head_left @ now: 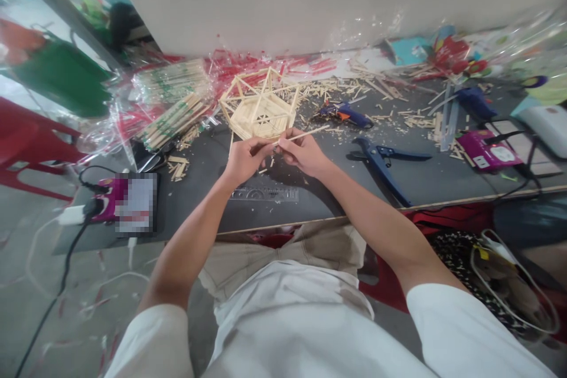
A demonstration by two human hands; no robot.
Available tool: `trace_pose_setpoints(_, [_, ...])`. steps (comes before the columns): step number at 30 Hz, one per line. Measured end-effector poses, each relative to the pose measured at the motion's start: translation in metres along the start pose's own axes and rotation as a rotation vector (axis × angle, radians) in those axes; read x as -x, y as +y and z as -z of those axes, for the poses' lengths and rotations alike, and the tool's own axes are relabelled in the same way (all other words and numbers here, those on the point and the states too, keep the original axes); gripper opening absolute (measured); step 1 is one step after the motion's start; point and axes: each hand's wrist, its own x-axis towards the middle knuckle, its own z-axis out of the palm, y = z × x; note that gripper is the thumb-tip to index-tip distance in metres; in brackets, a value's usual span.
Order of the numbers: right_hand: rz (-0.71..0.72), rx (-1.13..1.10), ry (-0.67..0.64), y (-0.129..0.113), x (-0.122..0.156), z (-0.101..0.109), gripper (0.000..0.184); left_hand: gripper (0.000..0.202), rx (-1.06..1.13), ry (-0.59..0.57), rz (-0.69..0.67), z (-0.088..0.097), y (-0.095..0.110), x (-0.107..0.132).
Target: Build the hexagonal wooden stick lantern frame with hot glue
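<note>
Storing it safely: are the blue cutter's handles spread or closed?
Spread: on the blue cutter, one handle points right, the other slants toward the person.

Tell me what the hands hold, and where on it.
A thin wooden stick: left hand and right hand both pinch one end, fingertips close together; the rest juts out free.

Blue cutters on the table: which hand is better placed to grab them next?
Probably right. The right hand sits closer to the blue cutters, which lie on its side; the left hand is beyond it and also pinches the stick.
</note>
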Motion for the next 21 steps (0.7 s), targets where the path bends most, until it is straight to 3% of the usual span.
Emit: trace_pose_setpoints(21, [0.071,0.013,-0.001,0.0016,0.0005,-0.002,0.051,0.031,0.047,0.007,-0.002,-0.0027,0.0027,-0.0011])
